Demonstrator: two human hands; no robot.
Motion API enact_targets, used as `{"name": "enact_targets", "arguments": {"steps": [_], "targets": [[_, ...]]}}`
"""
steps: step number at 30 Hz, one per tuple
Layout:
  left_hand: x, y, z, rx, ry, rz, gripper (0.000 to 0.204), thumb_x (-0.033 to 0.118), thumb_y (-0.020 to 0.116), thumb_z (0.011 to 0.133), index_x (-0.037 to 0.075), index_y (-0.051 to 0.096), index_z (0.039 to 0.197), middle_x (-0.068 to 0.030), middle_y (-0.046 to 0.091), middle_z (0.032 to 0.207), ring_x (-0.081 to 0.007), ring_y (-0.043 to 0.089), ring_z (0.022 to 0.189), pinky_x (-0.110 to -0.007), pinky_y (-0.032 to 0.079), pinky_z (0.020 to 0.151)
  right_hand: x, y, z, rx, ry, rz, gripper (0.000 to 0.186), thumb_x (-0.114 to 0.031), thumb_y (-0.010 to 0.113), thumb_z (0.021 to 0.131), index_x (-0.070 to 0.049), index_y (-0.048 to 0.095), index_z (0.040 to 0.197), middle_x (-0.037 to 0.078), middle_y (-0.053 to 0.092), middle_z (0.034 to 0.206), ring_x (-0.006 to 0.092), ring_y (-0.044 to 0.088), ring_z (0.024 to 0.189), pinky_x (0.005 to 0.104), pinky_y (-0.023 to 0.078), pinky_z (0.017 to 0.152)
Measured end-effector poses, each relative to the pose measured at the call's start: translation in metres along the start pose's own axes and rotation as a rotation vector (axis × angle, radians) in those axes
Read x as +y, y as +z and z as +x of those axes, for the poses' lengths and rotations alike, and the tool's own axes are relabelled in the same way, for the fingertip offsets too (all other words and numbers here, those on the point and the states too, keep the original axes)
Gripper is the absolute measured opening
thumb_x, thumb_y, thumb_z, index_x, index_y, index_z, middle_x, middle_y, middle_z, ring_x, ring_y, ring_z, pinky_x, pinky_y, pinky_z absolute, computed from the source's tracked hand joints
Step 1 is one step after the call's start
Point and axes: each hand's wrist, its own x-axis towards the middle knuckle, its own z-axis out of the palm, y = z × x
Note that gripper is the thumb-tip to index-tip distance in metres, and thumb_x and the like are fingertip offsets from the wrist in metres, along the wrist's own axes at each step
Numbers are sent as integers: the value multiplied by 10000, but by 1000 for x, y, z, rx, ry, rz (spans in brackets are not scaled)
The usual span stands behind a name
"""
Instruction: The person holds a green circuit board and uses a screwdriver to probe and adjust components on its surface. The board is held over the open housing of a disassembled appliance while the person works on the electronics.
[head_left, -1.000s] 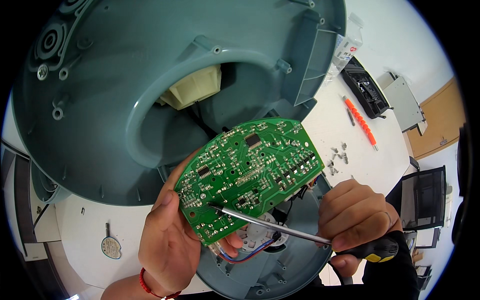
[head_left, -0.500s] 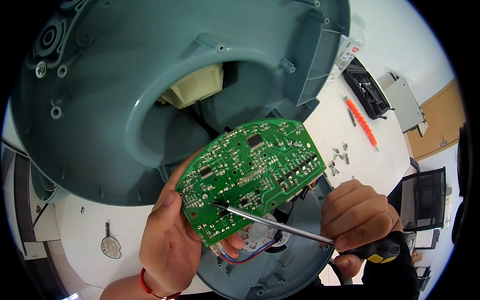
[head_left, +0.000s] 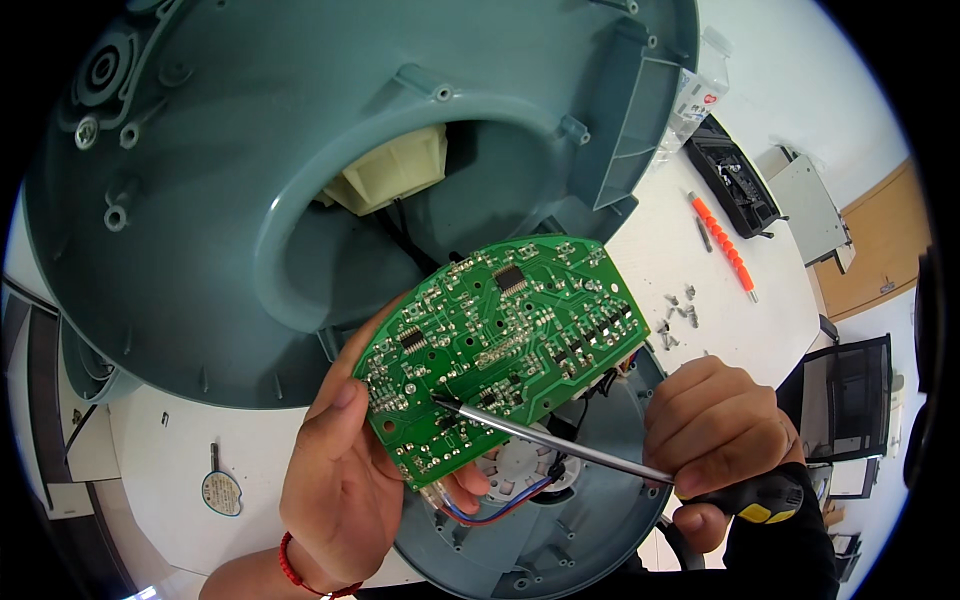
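My left hand [head_left: 345, 470] grips a green circuit board [head_left: 530, 330] by its left edge, thumb on the near face and fingers behind. Small chips and solder joints cover that face. In my right hand [head_left: 715, 430] is a screwdriver [head_left: 560, 442] with a black and yellow handle and a long silver shaft. Its dark tip lies at the board's lower left part; whether it presses on the surface I cannot tell. Blue and red wires [head_left: 500, 512] run from under the board. Below it sits a round grey-green housing [head_left: 460, 555] with a white round part [head_left: 520, 468] inside, partly covered.
A large grey-green plastic shell [head_left: 200, 270] fills the upper left, a cream part [head_left: 395, 170] showing through its opening. On the white table [head_left: 780, 330] lie several loose screws [head_left: 690, 312], an orange flexible shaft [head_left: 722, 245], a black tool case [head_left: 735, 180] and a round tag [head_left: 221, 492].
Barely anything has moved. The screwdriver and its tip have shifted very slightly, and the board has tilted a touch in my left hand.
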Motion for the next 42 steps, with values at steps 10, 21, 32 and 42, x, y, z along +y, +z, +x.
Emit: {"name": "enact_targets", "arguments": {"steps": [10,21,32,42], "targets": [[-1,-1,-1,3,-10,-36,657,398,242,1029,-34,265,1524,-274,654,1162,-295,713,736,-343,624,545,-2,-1,1,11,7,-3,228,-65,734,807,11,586,964,109,635,666,204,598,481,293,443,427],[0,-1,-1,12,-27,-31,642,377,240,1027,-26,258,1527,-267,672,1126,-285,720,732,-338,629,553,-1,-2,0,6,8,-1,229,-65,727,805,6,579,964,94,629,663,199,599,482,292,449,431],[4,6,0,80,-62,70,652,240,382,946,-41,256,1520,-302,674,1075,-293,722,683,-345,620,511,-4,-3,-5,15,129,93,204,-95,720,815,16,611,947,109,637,721,222,610,522,314,469,468],[6,14,1,140,-64,131,699,236,417,911,-42,246,1529,-309,683,1023,-272,703,617,-338,595,467,-8,-9,-7,40,273,193,271,-173,731,888,-57,518,1010,114,639,753,215,679,586,332,556,548]]}}
